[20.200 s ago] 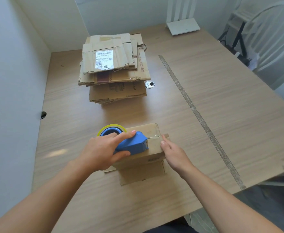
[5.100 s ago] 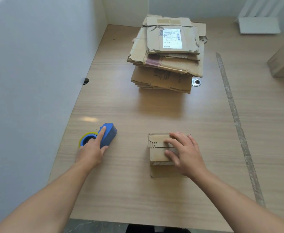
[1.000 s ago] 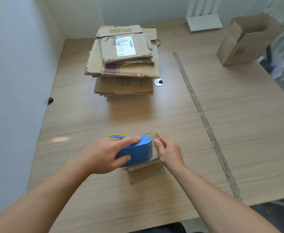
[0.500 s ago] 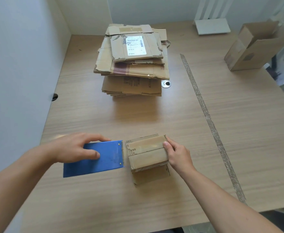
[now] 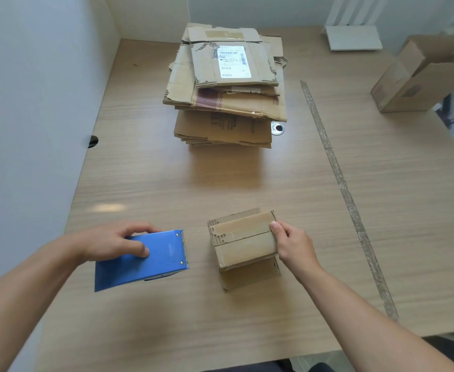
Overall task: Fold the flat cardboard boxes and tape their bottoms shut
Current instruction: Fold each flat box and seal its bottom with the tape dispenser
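Observation:
A small folded cardboard box (image 5: 243, 240) stands on the wooden table near me, its bottom flaps up with a strip of tape along their seam. My right hand (image 5: 291, 244) grips the box's right end, thumb on top at the seam. My left hand (image 5: 113, 242) grips the blue tape dispenser (image 5: 145, 259), which is held to the left of the box and apart from it. A tall stack of flat cardboard boxes (image 5: 228, 84) lies at the far middle of the table.
An assembled open box (image 5: 419, 76) sits at the far right. A white flat object (image 5: 353, 37) lies at the back edge. A strip of old tape (image 5: 341, 183) runs down the table. A white wall (image 5: 32, 103) borders the left side.
My left hand has pulled the blue dispenser off the box top and away to the left. My right hand keeps hold of the box's right end.

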`<state>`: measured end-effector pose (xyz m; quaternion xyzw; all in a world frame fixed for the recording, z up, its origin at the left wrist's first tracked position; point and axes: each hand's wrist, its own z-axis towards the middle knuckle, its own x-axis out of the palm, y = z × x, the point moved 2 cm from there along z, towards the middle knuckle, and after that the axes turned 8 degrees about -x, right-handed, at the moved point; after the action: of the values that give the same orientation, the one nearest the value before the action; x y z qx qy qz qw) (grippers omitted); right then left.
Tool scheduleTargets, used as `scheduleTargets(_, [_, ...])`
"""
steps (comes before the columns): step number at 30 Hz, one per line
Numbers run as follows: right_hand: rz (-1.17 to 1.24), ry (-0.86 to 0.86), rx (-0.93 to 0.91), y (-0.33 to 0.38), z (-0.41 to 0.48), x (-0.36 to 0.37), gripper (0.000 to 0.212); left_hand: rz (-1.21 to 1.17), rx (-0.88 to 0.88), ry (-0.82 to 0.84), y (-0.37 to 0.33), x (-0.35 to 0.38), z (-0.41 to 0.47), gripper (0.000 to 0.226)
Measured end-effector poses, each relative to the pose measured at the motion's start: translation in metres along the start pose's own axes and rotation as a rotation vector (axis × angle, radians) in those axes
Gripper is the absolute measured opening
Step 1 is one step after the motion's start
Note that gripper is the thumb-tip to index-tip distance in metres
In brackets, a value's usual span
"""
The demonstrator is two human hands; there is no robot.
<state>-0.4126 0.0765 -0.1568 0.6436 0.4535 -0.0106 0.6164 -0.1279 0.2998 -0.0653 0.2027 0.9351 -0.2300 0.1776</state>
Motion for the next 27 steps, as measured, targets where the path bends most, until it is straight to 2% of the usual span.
scheduleTargets(6, [0.145, -0.017, 0.07, -0.001, -0.002, 0.007, 0.038, 0.083, -0.015, -0.05, -0.012, 0.016, 0.026, 0.041])
scheduleTargets(11, [0.244, -0.006, 0.186, 0.004, -0.003, 0.009, 0.037, 0.209, 0.04, -0.156, -0.035, 0.034, 0.043, 0.034])
scheduleTargets(14, [0.27, -0.006, 0.203, 0.005, -0.003, 0.01, 0.036, 0.263, 0.046, -0.217, -0.046, 0.037, 0.046, 0.038])
scheduleTargets(20, [0.337, -0.034, 0.252, 0.005, -0.002, 0.017, 0.034, 0.37, 0.017, -0.304, -0.063, 0.041, 0.044, 0.038])
scheduleTargets(25, [0.324, -0.043, 0.224, 0.005, 0.0, 0.021, 0.038, 0.45, -0.057, -0.41, -0.076, 0.047, 0.042, 0.028])
scheduleTargets(27, [0.321, -0.049, 0.232, 0.007, -0.001, 0.021, 0.033, 0.497, -0.09, -0.463, -0.083, 0.055, 0.04, 0.026])
